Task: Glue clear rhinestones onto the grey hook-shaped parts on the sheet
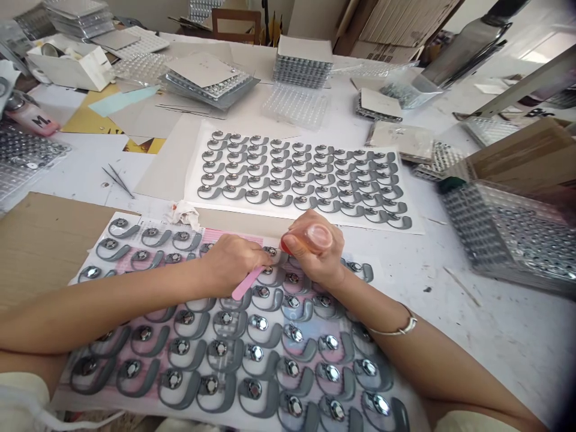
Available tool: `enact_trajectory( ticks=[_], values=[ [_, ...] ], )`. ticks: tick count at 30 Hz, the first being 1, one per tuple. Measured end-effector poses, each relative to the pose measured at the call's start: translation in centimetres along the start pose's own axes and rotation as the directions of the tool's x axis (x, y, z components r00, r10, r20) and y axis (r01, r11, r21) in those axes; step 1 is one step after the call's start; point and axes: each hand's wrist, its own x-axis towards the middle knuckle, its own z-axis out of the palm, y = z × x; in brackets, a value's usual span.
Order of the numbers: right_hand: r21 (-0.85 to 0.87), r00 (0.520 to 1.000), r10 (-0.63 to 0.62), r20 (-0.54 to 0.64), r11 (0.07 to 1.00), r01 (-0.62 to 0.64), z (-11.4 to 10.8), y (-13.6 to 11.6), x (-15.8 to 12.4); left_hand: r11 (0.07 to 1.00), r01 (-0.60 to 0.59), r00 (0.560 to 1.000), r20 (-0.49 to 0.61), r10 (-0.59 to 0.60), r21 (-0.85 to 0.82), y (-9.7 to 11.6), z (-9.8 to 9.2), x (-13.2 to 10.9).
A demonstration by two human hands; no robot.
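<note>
My left hand [234,264] is closed in a pinch, and a flat pink strip [246,284] sticks out below its fingers. My right hand [317,258] is wrapped round a small translucent orange-red squeeze bottle [317,238]. The bottle lies tilted, base toward me, its red tip end near my left fingertips. Both hands are over a sheet [225,360] carrying rows of curved grey bands with shiny round metal pieces. One such grey band [275,255] sits between my hands, partly covered. My fingertips hide what the bottle's tip touches.
Beyond my hands lies a second white sheet [193,180] with rows of similar grey bands. Tweezers [117,180] and a crumpled tissue [184,214] are at left. Clear trays [517,234] of metal parts stand at right, below a cardboard box [531,156]. Stacked trays [303,63] stand behind.
</note>
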Motion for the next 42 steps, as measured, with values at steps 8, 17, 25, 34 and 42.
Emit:
enact_trajectory(
  ticks=[8, 17, 25, 34, 42],
  values=[
    [0.032, 1.0, 0.012, 0.007, 0.999, -0.013, -0.2, 0.0, -0.2, 0.954, 0.172, 0.984, 0.077, -0.158, -0.244, 0.1, -2.2, 1.3],
    [0.059, 0.999, -0.018, 0.031, 0.998, 0.016, -0.3, -0.6, -0.1, 0.901, 0.234, 0.972, 0.105, -0.21, -0.366, -0.2, -2.5, 1.7],
    [0.036, 0.999, -0.018, 0.042, 0.999, 0.016, -0.2, -0.8, 0.0, 0.815, 0.322, 0.947, 0.159, -0.28, -0.482, -0.6, -2.8, 2.2],
    [0.049, 0.998, 0.007, 0.055, 0.999, -0.01, -0.3, -0.6, -0.3, 0.726, 0.435, 0.9, 0.242, -0.362, -0.533, -1.0, -2.8, 2.4],
    [0.091, 0.997, 0.059, 0.039, 0.994, -0.063, -0.1, -0.6, -0.4, 0.62, 0.509, 0.86, 0.318, -0.399, -0.597, -1.2, -2.7, 2.4]
  ],
)
